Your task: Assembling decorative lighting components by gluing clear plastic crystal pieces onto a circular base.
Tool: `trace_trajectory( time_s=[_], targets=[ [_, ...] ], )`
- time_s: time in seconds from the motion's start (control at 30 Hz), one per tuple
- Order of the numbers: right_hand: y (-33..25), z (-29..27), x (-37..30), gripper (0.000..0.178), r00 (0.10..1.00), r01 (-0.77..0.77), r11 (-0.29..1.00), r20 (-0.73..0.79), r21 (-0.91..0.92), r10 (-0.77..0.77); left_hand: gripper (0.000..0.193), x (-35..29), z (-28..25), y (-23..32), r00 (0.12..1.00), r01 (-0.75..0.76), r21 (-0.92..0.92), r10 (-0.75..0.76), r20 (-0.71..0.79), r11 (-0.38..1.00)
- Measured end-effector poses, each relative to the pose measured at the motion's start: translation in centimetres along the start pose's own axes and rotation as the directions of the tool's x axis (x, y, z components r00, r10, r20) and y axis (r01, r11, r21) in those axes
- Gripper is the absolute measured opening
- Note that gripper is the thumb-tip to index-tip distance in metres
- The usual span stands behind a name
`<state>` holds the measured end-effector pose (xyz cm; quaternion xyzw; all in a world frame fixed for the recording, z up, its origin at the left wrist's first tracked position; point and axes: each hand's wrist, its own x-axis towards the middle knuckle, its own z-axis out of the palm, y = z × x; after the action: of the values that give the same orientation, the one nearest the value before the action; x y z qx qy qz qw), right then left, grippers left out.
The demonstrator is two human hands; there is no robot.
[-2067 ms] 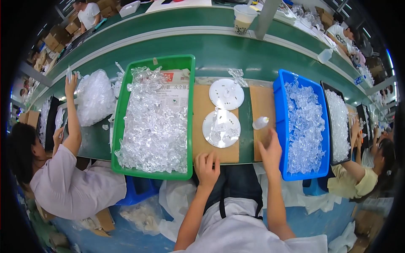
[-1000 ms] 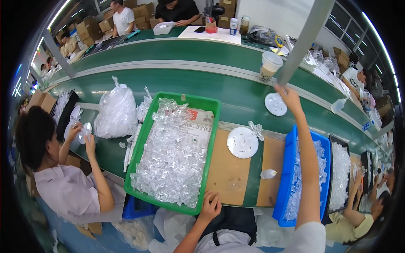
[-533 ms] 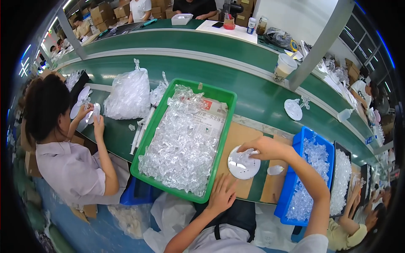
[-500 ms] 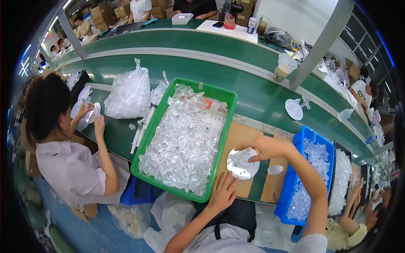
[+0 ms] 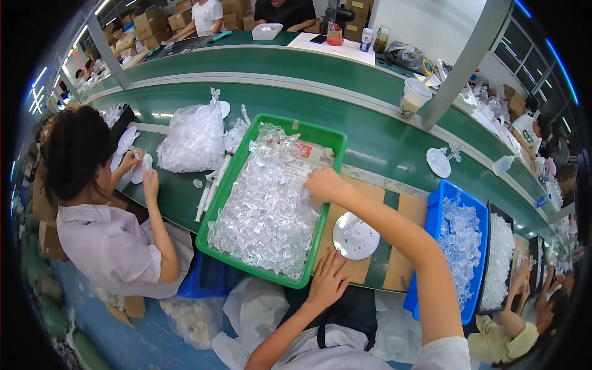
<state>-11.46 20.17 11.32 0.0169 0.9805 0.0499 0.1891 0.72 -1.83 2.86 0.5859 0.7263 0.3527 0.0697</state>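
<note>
A round, white, shiny disc point(image 5: 356, 236) with small dark spots lies on brown cardboard in front of me. Flat beside its lower-left edge rests my left hand point(image 5: 328, 280), fingers spread and fingertips at the rim. My right hand point(image 5: 325, 185) is over the right side of the green tray point(image 5: 338, 137), its fingers curled down at the clear plastic pieces point(image 5: 265, 209). Whatever is between those fingers is hidden. The pieces are heaped on printed newspaper inside the tray. My right forearm crosses above the cardboard, right of the disc.
At right stand a blue bin point(image 5: 441, 213) and a black tray point(image 5: 497, 262), both holding clear pieces. A bulging clear bag point(image 5: 192, 139) sits left of the green tray. Beyond, a disc with clear parts point(image 5: 438, 163) and a drink cup point(image 5: 414, 98) stand. A co-worker point(image 5: 111, 222) works at left.
My right hand has left the white disc and moved left and away to the green tray. My left hand stays at the disc. The disc on the green surface beyond has shifted right.
</note>
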Motion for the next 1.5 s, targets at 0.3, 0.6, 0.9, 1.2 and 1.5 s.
trace_trajectory(
  time_s=[0.3,0.6,0.9,1.2,1.5],
  targets=[
    [-4.2,-5.5,-20.1,0.037,0.988,0.058,0.941,-0.156,0.335,-0.006,0.037,1.1,-5.5,6.3,0.879,0.211,-0.949,-0.471,0.080,0.233],
    [-9.7,3.8,-22.6,0.026,0.666,0.063,0.314,-0.274,0.947,0.694,0.032,2.7,-3.0,4.5,0.814,0.273,-0.959,-0.549,0.189,0.073],
    [-10.0,9.3,-20.0,0.023,0.420,-0.054,0.054,-0.026,0.997,0.907,0.034,2.2,-0.4,-1.9,0.998,0.034,-0.025,-0.035,-0.052,0.999],
    [-10.2,9.6,-15.3,0.029,0.497,-0.259,0.459,-0.290,0.850,0.818,0.036,0.6,0.9,-1.6,0.996,0.046,0.043,-0.043,-0.077,0.998],
    [-10.4,9.4,-14.9,0.022,0.521,-0.378,0.618,-0.393,0.689,0.758,0.037,0.9,0.6,-1.9,0.997,0.017,0.028,-0.015,-0.069,0.999]
  ],
)
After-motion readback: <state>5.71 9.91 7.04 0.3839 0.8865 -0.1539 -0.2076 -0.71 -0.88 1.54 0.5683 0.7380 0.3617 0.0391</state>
